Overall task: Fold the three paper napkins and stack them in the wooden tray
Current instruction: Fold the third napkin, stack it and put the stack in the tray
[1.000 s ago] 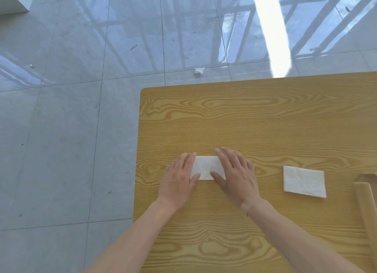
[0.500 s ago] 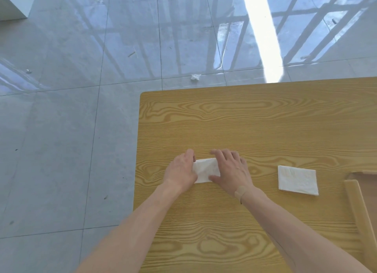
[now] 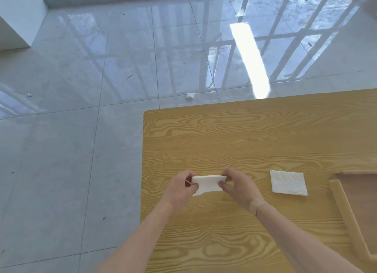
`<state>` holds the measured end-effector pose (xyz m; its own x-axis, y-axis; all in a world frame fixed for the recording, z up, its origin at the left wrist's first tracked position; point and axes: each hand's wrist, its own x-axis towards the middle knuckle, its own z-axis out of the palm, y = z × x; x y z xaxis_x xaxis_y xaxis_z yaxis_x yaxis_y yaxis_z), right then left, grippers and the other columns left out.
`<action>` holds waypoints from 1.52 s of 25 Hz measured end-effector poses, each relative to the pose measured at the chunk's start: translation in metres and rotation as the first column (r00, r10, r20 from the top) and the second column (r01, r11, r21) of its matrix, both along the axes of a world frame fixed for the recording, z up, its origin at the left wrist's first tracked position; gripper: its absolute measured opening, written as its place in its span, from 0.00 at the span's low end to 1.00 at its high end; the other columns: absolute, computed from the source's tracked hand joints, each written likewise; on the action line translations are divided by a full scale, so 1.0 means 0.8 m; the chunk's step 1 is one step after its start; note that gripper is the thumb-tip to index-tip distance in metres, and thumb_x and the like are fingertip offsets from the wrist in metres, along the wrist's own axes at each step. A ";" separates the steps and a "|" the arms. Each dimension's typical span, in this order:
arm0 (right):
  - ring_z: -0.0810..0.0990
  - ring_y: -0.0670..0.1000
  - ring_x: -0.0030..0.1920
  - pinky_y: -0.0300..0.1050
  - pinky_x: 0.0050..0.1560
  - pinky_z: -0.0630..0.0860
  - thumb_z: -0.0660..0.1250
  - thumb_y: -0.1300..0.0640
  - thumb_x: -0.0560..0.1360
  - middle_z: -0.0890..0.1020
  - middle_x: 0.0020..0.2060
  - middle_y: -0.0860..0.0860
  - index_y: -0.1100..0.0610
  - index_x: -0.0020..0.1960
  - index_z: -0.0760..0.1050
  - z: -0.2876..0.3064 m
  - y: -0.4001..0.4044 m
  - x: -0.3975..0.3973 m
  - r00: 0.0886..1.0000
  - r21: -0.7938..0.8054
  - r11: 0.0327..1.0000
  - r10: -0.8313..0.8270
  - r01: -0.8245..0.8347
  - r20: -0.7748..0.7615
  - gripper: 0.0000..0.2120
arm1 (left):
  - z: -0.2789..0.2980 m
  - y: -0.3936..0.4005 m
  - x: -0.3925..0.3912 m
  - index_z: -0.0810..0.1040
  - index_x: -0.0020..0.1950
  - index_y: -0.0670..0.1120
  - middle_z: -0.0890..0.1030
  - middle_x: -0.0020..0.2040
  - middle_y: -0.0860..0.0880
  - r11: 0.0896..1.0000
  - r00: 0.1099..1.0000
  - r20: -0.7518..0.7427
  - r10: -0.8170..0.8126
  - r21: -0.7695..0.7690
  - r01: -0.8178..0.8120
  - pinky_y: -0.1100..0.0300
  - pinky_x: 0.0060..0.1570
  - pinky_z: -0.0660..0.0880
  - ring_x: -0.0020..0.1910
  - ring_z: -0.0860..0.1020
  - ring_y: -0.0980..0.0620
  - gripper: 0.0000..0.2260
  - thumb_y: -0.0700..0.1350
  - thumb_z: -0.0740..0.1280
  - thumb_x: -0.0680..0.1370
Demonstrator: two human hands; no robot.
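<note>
Napkin in hand [image 3: 208,184]: white, part-folded, held near the left edge of the table [image 3: 234,134], its far edge looking raised and its near left corner hanging below your left hand. Whether any of it is touching the wood, cannot tell.

Your left hand [image 3: 180,188] is pinching the napkin's left end between thumb and curled fingers. Your right hand [image 3: 237,186] is pinching the right end the same way, thumb on the near face. Both are closed on the paper, nothing else in either.

Judgement: you are working a fold on this napkin. To do it well:
- be matching the two ends before you are pressing anything flat;
- be keeping light tension between the pinches, since thin paper is likely tearing or skewing under a hard pull;
- be laying it down and running fingertips along the crease.

Second napkin [image 3: 288,183]: already folded, lying flat to your right, well apart from the hands, just beside the wooden tray [image 3: 346,213]. Only the tray's left rail and corner are showing at the right frame edge. Third napkin: not in view.
</note>
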<state>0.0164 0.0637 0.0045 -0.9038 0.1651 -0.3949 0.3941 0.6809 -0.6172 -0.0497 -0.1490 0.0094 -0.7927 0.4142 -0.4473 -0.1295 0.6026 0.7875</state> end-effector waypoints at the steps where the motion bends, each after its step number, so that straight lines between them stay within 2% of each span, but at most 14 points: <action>1: 0.78 0.45 0.51 0.48 0.51 0.75 0.68 0.51 0.76 0.81 0.46 0.41 0.47 0.49 0.75 0.008 0.001 0.006 0.999 -0.043 0.998 -0.033 0.034 0.006 0.02 | 0.005 -0.002 -0.001 0.79 0.48 0.52 0.81 0.44 0.54 1.000 1.000 0.021 -0.005 0.017 0.004 0.68 0.40 0.73 0.39 0.77 0.60 0.04 0.43 0.69 0.77; 5: 0.82 0.43 0.46 0.44 0.49 0.77 0.70 0.53 0.75 0.85 0.42 0.43 0.47 0.45 0.77 0.034 0.007 0.023 0.982 -0.190 0.965 -0.190 0.183 -0.022 0.02 | 0.028 0.002 -0.003 0.80 0.47 0.52 0.80 0.43 0.54 0.995 0.996 0.083 0.030 0.088 -0.037 0.61 0.43 0.75 0.38 0.77 0.57 0.04 0.42 0.69 0.78; 9: 0.79 0.39 0.37 0.36 0.41 0.73 0.72 0.55 0.74 0.83 0.36 0.43 0.48 0.41 0.78 0.054 0.017 0.041 0.943 -0.281 0.909 -0.331 0.308 -0.037 0.04 | 0.049 0.020 0.004 0.81 0.50 0.47 0.81 0.45 0.48 0.979 0.987 0.158 0.043 0.192 -0.073 0.59 0.42 0.77 0.40 0.78 0.54 0.04 0.40 0.69 0.78; 14: 0.78 0.38 0.36 0.29 0.39 0.73 0.73 0.55 0.73 0.83 0.37 0.45 0.48 0.41 0.80 0.065 0.053 0.068 0.923 -0.297 0.885 -0.384 0.359 -0.029 0.04 | 0.058 0.057 0.021 0.82 0.50 0.47 0.82 0.42 0.50 0.966 0.978 0.205 0.049 0.238 -0.098 0.61 0.38 0.76 0.37 0.80 0.56 0.04 0.42 0.67 0.80; 19: 0.80 0.44 0.39 0.35 0.43 0.74 0.73 0.57 0.73 0.84 0.39 0.47 0.51 0.43 0.81 0.065 0.112 0.093 0.898 -0.341 0.844 -0.440 0.415 0.003 0.02 | 0.047 0.121 0.043 0.83 0.47 0.50 0.83 0.37 0.54 0.965 0.979 0.178 0.101 0.222 -0.140 0.65 0.33 0.75 0.33 0.81 0.58 0.05 0.42 0.69 0.79; 23: 0.79 0.40 0.36 0.30 0.39 0.73 0.75 0.57 0.71 0.85 0.38 0.48 0.52 0.42 0.81 0.051 0.171 0.115 0.891 -0.349 0.831 -0.453 0.434 0.027 0.03 | 0.031 0.179 0.065 0.83 0.44 0.49 0.84 0.36 0.51 0.965 0.981 0.132 0.141 0.203 -0.166 0.68 0.31 0.72 0.33 0.80 0.55 0.01 0.43 0.74 0.75; 26: 0.80 0.43 0.37 0.36 0.41 0.75 0.75 0.57 0.71 0.86 0.38 0.50 0.53 0.43 0.82 0.037 0.216 0.131 0.896 -0.357 0.828 -0.440 0.432 0.063 0.03 | 0.017 0.220 0.080 0.82 0.43 0.46 0.84 0.37 0.49 0.964 0.973 0.140 0.184 0.167 -0.206 0.66 0.33 0.72 0.34 0.79 0.55 0.04 0.44 0.76 0.73; 29: 0.82 0.47 0.39 0.37 0.42 0.76 0.75 0.56 0.72 0.86 0.38 0.49 0.51 0.43 0.82 0.027 0.251 0.140 0.899 -0.371 0.822 -0.426 0.432 0.103 0.02 | 0.011 0.253 0.094 0.82 0.43 0.46 0.84 0.37 0.52 0.962 0.958 0.164 0.234 0.104 -0.253 0.69 0.31 0.72 0.33 0.79 0.57 0.04 0.43 0.76 0.73; 32: 0.84 0.52 0.43 0.45 0.48 0.78 0.74 0.56 0.72 0.86 0.40 0.50 0.51 0.44 0.83 0.019 0.270 0.139 0.897 -0.386 0.811 -0.420 0.439 0.138 0.01 | 0.008 0.275 0.101 0.81 0.44 0.45 0.83 0.36 0.52 0.955 0.940 0.213 0.268 0.070 -0.288 0.71 0.29 0.71 0.32 0.79 0.60 0.03 0.41 0.74 0.74; 38: 0.85 0.52 0.44 0.52 0.51 0.79 0.71 0.54 0.73 0.87 0.39 0.48 0.50 0.43 0.81 -0.003 0.285 0.130 0.860 -0.355 0.784 -0.446 0.510 0.248 0.01 | -0.004 0.300 0.096 0.82 0.45 0.46 0.84 0.39 0.52 0.954 0.919 0.276 0.281 0.023 -0.298 0.71 0.30 0.71 0.34 0.80 0.59 0.02 0.40 0.72 0.75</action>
<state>0.1202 0.2920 0.0022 -0.6787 0.3623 -0.6389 0.7079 0.0909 -0.7004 0.0270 0.0913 0.0059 -0.7370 0.2190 -0.6395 -0.5013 0.4575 0.7344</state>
